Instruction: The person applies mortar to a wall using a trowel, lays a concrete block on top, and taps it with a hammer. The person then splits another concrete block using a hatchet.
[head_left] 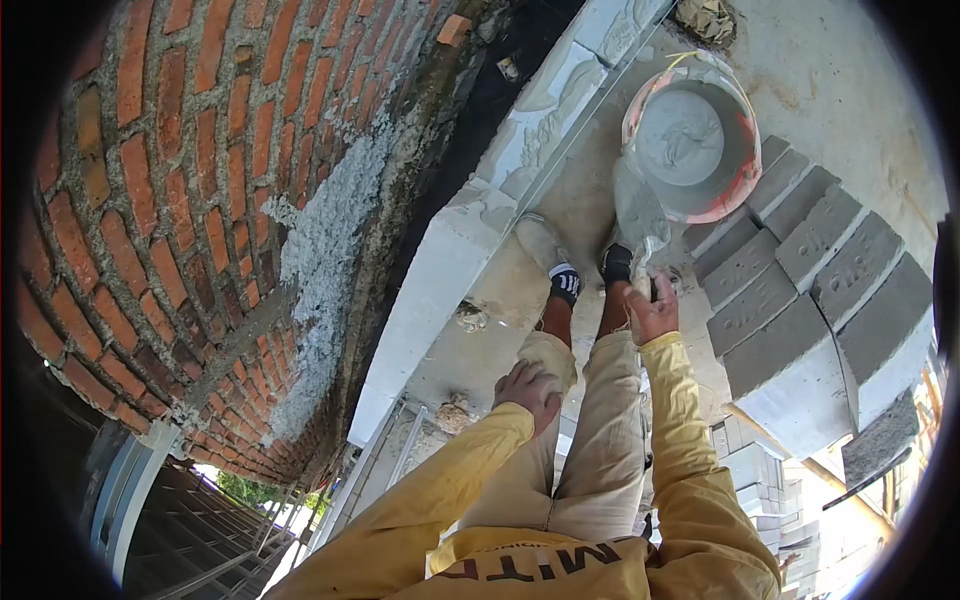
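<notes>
My right hand (652, 308) is closed around the handle of a trowel (640, 205). Grey mortar coats the trowel's blade, which points toward the bucket and overlaps its near left side. Wet grey mortar (682, 135) lies inside the bucket (745, 180), whose rim is smeared and reddish. My left hand (530, 388) rests on my bent left knee, fingers laid over the trouser cloth, holding nothing. To the left of my feet runs a low wall of pale blocks (440, 265), with mortar spread (545, 95) on its far part.
Grey blocks (770, 300) are stacked to the right of my right arm. A thin line (590, 110) runs along the low wall. Beyond a dark gap stands a brick wall (170, 200) splashed with mortar. A crumpled paper bag (708, 20) lies behind the bucket.
</notes>
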